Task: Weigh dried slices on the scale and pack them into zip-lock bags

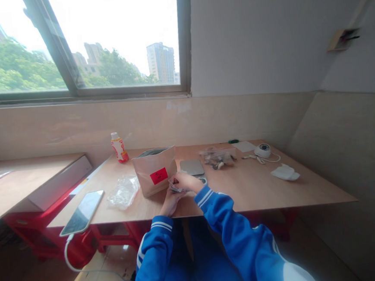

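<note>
Close to the table's front edge, my left hand is closed around a small clear plastic bag. My right hand is at the bag's mouth from the right, its fingers pinched together; something small and dark shows by the fingertips, too small to name. Just behind both hands stands a tan pouch with a red label, upright and gaping at the top. A flat grey scale lies behind my right hand, partly covered by it.
Left of the pouch lie a crumpled clear bag and a phone on a white cable; a red-and-white bottle stands behind. Rightward are a bag of small parts, a green-handled screwdriver, a small white fan and white tissue.
</note>
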Action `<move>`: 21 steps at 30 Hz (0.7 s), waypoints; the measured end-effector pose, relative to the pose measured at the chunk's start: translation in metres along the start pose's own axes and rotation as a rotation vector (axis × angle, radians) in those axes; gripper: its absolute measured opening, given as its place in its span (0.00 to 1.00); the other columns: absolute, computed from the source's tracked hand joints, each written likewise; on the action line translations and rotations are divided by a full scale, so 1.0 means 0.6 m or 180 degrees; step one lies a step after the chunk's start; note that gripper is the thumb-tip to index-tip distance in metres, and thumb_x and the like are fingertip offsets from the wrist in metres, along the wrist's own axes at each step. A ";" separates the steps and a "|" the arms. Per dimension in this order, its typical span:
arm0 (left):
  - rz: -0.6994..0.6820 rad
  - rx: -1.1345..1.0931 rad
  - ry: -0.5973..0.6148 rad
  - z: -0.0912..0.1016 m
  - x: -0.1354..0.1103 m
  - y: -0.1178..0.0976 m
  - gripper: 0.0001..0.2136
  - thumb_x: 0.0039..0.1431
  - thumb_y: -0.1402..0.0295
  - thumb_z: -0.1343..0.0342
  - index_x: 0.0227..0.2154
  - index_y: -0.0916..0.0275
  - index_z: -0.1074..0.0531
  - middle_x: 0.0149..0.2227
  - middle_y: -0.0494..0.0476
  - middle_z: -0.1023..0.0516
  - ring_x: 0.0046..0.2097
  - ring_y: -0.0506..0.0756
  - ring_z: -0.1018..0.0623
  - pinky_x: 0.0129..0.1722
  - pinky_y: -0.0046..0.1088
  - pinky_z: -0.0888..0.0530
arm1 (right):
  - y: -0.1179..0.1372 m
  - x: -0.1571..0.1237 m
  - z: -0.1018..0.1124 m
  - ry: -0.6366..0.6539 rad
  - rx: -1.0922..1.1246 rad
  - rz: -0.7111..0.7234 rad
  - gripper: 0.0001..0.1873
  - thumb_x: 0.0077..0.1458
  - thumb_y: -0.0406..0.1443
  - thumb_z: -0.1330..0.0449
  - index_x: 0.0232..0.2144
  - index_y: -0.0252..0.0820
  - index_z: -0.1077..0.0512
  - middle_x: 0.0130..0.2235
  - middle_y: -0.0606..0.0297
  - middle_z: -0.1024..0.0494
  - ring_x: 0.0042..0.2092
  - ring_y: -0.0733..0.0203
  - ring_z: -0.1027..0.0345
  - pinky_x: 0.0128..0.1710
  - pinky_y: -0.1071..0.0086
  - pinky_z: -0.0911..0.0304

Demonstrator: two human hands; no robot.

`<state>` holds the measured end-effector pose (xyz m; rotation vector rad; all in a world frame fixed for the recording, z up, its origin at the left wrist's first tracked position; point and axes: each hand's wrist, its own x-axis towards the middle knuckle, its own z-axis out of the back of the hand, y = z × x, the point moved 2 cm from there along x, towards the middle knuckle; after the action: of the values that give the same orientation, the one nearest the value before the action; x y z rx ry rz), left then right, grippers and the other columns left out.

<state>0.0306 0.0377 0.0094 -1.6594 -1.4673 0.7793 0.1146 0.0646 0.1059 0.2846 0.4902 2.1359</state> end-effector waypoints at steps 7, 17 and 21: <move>0.0003 -0.0128 0.0052 -0.002 0.000 -0.003 0.23 0.35 0.75 0.32 0.39 0.64 0.29 0.37 0.59 0.21 0.44 0.60 0.23 0.51 0.42 0.32 | -0.016 -0.004 0.010 -0.0047 0.0124 0.0017 0.11 0.43 0.26 0.40 0.32 0.37 0.25 0.33 0.63 0.23 0.34 0.63 0.31 0.31 0.75 0.42; 0.0090 -0.0286 -0.0239 0.009 0.005 0.004 0.17 0.40 0.73 0.34 0.36 0.64 0.28 0.38 0.58 0.21 0.47 0.60 0.24 0.56 0.40 0.34 | -0.022 -0.010 0.028 -0.0367 0.0275 0.0278 0.21 0.39 0.20 0.44 0.35 0.41 0.25 0.38 0.63 0.22 0.42 0.60 0.30 0.40 0.73 0.39; 0.0138 -0.0319 -0.0234 0.005 0.004 0.001 0.15 0.44 0.72 0.36 0.37 0.64 0.27 0.41 0.60 0.22 0.49 0.60 0.26 0.56 0.39 0.34 | -0.008 -0.024 0.069 -0.0553 0.0336 0.0416 0.18 0.42 0.20 0.46 0.34 0.39 0.25 0.35 0.62 0.22 0.38 0.61 0.30 0.38 0.73 0.38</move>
<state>0.0285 0.0406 0.0074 -1.7594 -1.5480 0.8098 0.1420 0.0654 0.1406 0.5706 0.4954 2.1904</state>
